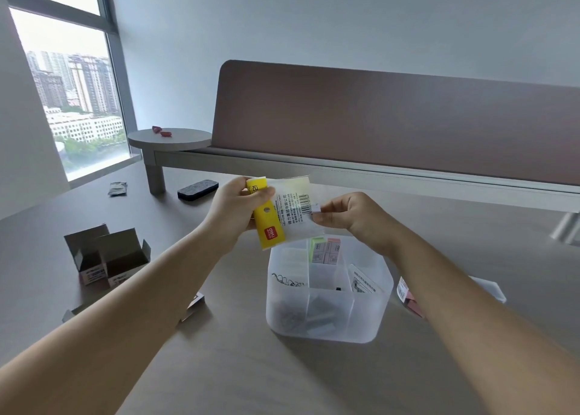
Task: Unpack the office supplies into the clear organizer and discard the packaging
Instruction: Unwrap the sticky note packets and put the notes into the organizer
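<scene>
Frame centre, above the clear organizer [329, 320]: sticky-note packet [290, 212], long axis near-upright. Left hand [233, 213] wraps its yellow header end. Right hand [348, 215] pinches the sealing tab at the right edge; peel likely goes rightward.

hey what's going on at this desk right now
A person is unpacking stationery. Their left hand grips a yellow-headed plastic packet while the right hand pinches its sealing tab, above the clear organizer, which already holds clips and sticky notes. Opened cardboard boxes sit to the left.
</scene>
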Motion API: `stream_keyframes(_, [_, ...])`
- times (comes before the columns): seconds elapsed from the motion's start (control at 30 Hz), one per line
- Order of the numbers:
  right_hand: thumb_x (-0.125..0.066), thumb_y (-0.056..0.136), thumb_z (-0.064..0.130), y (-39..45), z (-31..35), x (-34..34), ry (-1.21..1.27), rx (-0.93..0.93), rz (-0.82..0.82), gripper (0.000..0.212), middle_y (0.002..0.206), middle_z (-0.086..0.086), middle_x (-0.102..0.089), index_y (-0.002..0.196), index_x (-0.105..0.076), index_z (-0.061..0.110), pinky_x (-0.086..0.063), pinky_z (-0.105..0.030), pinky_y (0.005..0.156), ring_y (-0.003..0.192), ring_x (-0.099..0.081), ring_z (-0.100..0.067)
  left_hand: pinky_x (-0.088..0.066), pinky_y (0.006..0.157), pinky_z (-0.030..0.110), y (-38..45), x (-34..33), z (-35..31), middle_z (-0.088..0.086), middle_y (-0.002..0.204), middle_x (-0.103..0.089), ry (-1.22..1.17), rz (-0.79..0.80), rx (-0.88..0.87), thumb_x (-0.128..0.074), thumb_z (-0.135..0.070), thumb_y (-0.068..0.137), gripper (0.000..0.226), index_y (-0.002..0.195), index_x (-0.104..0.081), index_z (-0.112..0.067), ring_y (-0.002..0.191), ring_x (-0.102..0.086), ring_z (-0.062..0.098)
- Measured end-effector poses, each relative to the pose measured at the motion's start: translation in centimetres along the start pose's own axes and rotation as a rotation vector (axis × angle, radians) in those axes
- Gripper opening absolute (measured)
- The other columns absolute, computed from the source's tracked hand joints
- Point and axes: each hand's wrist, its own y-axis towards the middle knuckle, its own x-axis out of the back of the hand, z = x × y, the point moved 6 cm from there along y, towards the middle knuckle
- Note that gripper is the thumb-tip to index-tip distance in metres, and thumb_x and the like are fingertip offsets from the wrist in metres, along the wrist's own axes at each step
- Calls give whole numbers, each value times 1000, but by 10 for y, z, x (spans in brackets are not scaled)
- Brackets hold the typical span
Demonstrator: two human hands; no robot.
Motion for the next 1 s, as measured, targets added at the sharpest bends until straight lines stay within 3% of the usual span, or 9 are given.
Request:
stream_keyframes(0.13, [-64, 79, 19, 1, -5, 12, 32, -11, -48, 23, 96, -12, -66, 90, -65, -1, -46, -34, 93, 92, -59, -20, -53, 74, 40, 4, 15, 1, 5, 84, -59, 51, -64, -22, -53, -14, 87, 3, 86, -51, -12, 78, -60, 18])
stream_keyframes(0.23, [-58, 83, 7, -1, -7, 19, 157, -24, -68, 6, 87, -11, -66, 77, -60, 6, -56, -27, 75, 84, -63, -25, -53, 71, 37, 6, 23, 2, 2, 81, -58, 107, -93, -41, -54, -14, 87, 12, 77, -48, -17, 76, -60, 16])
stream_keyframes(0.3, [-54, 84, 1, -2, -6, 26, 179, -12, -131, 13, 79, -9, -62, 74, -57, 7, -56, -23, 65, 73, -63, -21, -53, 68, 34, 6, 26, 4, 2, 81, -57, 105, -106, -41, -53, -14, 87, 13, 76, -48, -17, 76, -59, 15])
stream_keyframes(0.43, [-54, 84, -2, -3, -5, 40, 118, 17, -176, 15, 77, -9, -60, 73, -57, 7, -56, -20, 58, 69, -60, -18, -54, 63, 31, 8, 33, 12, 3, 83, -56, 45, -124, 12, -52, -15, 89, 11, 79, -48, -17, 75, -59, 15])
stream_keyframes(0.6, [-54, 84, -2, -5, -5, 50, -79, 8, -86, 14, 77, -7, -63, 74, -61, 6, -57, -20, 62, 72, -62, -18, -52, 68, 34, 8, 31, 15, 3, 84, -57, 5, -120, 46, -51, -16, 89, 3, 90, -50, -13, 77, -59, 16])
stream_keyframes(0.73, [-54, 86, 1, -3, -7, 44, -202, -16, -3, 14, 78, -7, -64, 76, -62, 6, -57, -21, 68, 76, -63, -15, -53, 69, 35, 8, 25, 15, 4, 83, -58, 1, -96, 56, -51, -16, 89, 6, 83, -50, -16, 76, -59, 16])
stream_keyframes(0.83, [-54, 86, 2, 2, -5, 35, -327, -18, 49, 11, 75, -4, -62, 79, -62, 6, -56, -21, 68, 76, -60, -15, -53, 69, 36, 7, 23, 15, 4, 83, -58, 8, -86, 56, -51, -15, 89, 2, 89, -50, -13, 75, -59, 17])
stream_keyframes(1.0, [-61, 82, 6, 13, -3, 13, -588, 46, 48, 9, 81, -5, -61, 88, -68, 4, -51, -28, 69, 73, -57, -19, -53, 70, 36, 6, 24, 15, 4, 83, -58, 11, -79, 59, -51, -15, 89, 12, 98, -48, -8, 76, -59, 16])
